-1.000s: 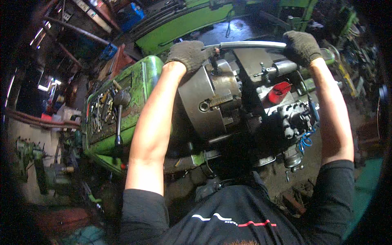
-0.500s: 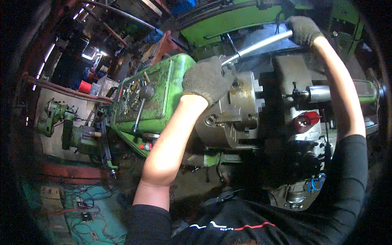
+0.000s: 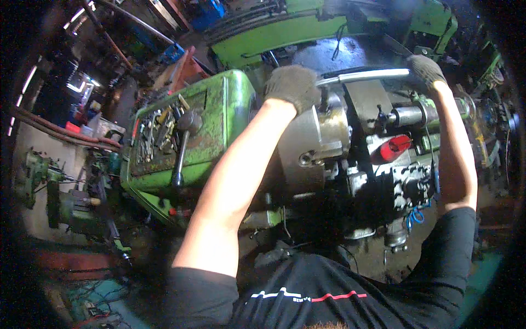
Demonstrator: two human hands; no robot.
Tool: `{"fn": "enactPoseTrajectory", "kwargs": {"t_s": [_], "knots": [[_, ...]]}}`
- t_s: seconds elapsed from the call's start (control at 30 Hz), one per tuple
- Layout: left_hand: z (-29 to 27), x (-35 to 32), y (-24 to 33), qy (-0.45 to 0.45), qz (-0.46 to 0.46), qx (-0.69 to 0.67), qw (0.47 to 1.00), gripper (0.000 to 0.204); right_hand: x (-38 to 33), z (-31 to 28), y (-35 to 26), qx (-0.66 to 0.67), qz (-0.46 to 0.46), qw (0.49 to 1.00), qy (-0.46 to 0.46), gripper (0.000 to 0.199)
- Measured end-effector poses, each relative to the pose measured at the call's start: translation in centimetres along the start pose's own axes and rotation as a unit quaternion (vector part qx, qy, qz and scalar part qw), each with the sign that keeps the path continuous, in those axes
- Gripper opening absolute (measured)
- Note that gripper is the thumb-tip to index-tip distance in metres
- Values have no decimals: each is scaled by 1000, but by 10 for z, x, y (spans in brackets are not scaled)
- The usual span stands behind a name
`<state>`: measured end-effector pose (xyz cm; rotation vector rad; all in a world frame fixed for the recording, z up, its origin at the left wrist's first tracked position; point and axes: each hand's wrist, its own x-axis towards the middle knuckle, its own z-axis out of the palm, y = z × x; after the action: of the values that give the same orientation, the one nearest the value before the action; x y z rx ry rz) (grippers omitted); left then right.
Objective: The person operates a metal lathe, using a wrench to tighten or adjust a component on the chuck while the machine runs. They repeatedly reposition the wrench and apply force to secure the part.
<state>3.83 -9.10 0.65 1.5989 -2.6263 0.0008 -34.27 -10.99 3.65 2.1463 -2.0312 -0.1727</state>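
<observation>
A long, shiny metal bar [image 3: 375,74] lies nearly level above the lathe, with my two gloved hands at its ends. My right hand [image 3: 426,70] is closed round its right end. At the other end, my left hand [image 3: 292,88] is closed over the bar beside the top of the big steel chuck [image 3: 302,143]; its fingertips are hidden behind the glove's back. Both gloves are dark grey-brown knit. The chuck's jaws face right, and a round socket [image 3: 308,158] shows on its near side.
The green headstock [image 3: 236,115] carries loose tools and a ball-ended lever [image 3: 184,142]. Right of the chuck are a tailstock quill [image 3: 410,115], a red container [image 3: 395,148] and the tool carriage [image 3: 412,185]. A green sheet-metal guard [image 3: 279,35] stands behind.
The bar's right end has swung down toward me, so it lies flatter. My right hand came down with it. The view has also shifted, showing more of the carriage.
</observation>
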Motion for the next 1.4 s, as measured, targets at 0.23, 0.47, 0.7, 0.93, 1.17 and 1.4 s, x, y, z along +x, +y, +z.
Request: {"fn": "enactPoseTrajectory", "kwargs": {"t_s": [0.23, 0.47, 0.7, 0.93, 1.17, 1.4], "knots": [[14, 46, -79, 57, 210, 94, 972, 27, -212, -38, -130, 27, 156, 986, 56, 55], [6, 23, -41, 53, 192, 35, 979, 35, -242, -26, -93, 180, 208, 959, -72, 70], [8, 17, -48, 66, 232, 4, 970, 36, -247, -13, -116, 92, 281, 955, -11, 80], [48, 102, -64, 160, 355, 25, 921, 28, -265, -68, -217, 70, 382, 917, -89, 82], [29, 106, -48, 121, 415, 55, 900, 20, -305, -92, -300, 133, 395, 906, -74, 65], [36, 107, -54, 108, 386, 73, 913, 21, -310, -96, -299, 130, 334, 933, -16, 60]]}}
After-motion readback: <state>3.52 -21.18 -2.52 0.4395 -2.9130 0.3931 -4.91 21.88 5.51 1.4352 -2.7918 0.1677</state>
